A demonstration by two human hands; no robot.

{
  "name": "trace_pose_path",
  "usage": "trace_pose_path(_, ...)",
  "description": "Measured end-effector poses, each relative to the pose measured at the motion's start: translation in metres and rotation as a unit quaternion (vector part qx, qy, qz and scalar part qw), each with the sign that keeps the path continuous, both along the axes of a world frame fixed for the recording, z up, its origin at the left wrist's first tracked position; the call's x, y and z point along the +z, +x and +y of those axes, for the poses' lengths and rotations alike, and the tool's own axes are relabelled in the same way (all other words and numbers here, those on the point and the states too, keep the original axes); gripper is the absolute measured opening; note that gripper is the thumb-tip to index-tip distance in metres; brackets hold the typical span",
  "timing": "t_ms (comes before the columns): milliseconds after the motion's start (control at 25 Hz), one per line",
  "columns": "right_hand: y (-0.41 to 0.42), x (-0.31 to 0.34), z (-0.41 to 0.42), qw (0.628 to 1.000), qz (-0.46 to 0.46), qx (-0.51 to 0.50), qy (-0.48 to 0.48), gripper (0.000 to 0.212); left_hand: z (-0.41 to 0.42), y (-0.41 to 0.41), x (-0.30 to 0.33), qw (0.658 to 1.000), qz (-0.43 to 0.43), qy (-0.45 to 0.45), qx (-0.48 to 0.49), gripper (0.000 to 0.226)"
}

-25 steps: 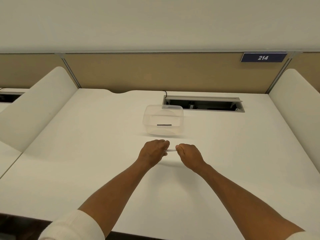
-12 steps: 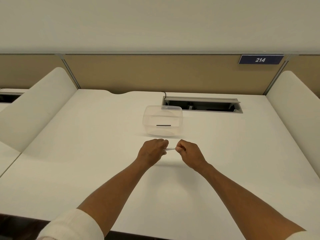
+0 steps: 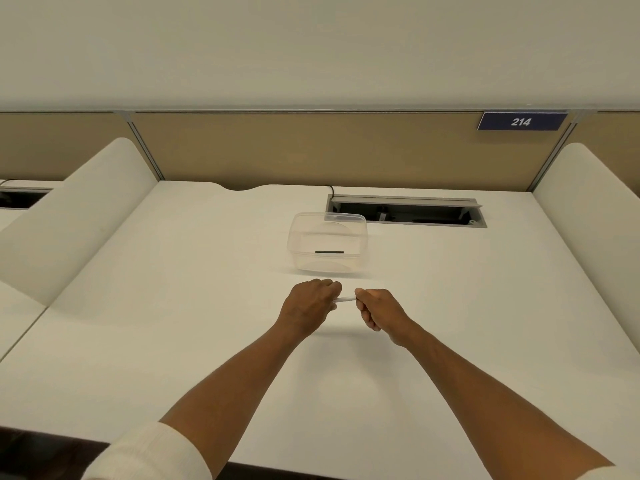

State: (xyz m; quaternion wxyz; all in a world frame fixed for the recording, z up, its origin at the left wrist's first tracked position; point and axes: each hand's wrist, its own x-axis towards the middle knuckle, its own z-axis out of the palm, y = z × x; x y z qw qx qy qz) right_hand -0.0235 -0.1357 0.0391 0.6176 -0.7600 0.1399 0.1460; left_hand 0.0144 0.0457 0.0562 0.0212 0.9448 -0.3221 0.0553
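Note:
My left hand point(image 3: 310, 304) and my right hand point(image 3: 375, 308) meet just above the white desk point(image 3: 173, 306), fingers curled. Between them runs a thin white stick-like object point(image 3: 345, 299); each hand grips one end, and only its short middle shows. Just beyond the hands stands a clear plastic container point(image 3: 327, 241) without a lid. A thin dark strip point(image 3: 329, 252) lies inside it on the bottom.
An open cable tray slot point(image 3: 405, 211) is set in the desk behind the container. White curved dividers stand at the left point(image 3: 69, 216) and right point(image 3: 595, 216). A tan partition point(image 3: 311, 150) with a blue "214" sign point(image 3: 521, 121) closes the back.
Both hands stay together on the thin white object, shifting only slightly. The right hand has turned a little, its knuckles lower. The container has not moved.

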Motion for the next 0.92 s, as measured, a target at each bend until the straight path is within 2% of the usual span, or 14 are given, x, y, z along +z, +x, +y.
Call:
trace_pose_path(120, 0.001, -0.004, -0.002, 0.998, -0.019, -0.003, -0.052, 0.037, 0.004, 0.000, -0.002, 1.000, 0.005, 0.005, 0.010, 0.018)
trace_pose_path(280, -0.001, -0.008, -0.003, 0.981, -0.123, 0.032, -0.146, 0.016, 0.008, 0.002, -0.004, 1.000, 0.016, 0.001, 0.013, 0.021)
trace_pose_path(440, -0.003, -0.009, -0.004, 0.947, -0.184, 0.086, -0.250, 0.020, 0.007, 0.002, -0.003, 1.000, 0.023, -0.011, 0.003, 0.024)
trace_pose_path(560, -0.003, -0.006, -0.004, 0.969, -0.148, 0.075, -0.182, 0.030, 0.007, 0.000, -0.002, 1.000, 0.014, -0.022, -0.005, 0.021)
trace_pose_path(640, -0.002, -0.003, 0.000, 0.989, -0.103, 0.027, -0.102, 0.036, 0.005, 0.000, 0.001, 1.000, 0.005, -0.028, -0.012, 0.020)
trace_pose_path(760, -0.001, -0.002, 0.008, 0.999, -0.030, -0.036, -0.006, 0.037, 0.003, 0.001, 0.004, 0.999, -0.004, -0.026, -0.024, 0.018)
trace_pose_path(840, -0.001, -0.003, 0.009, 1.000, -0.012, -0.028, -0.007, 0.040, 0.003, 0.002, 0.003, 1.000, 0.002, -0.020, -0.024, 0.017)
trace_pose_path(920, -0.003, -0.007, 0.005, 0.995, -0.050, 0.002, -0.083, 0.043, 0.005, 0.001, -0.002, 0.999, 0.014, -0.022, -0.020, 0.018)
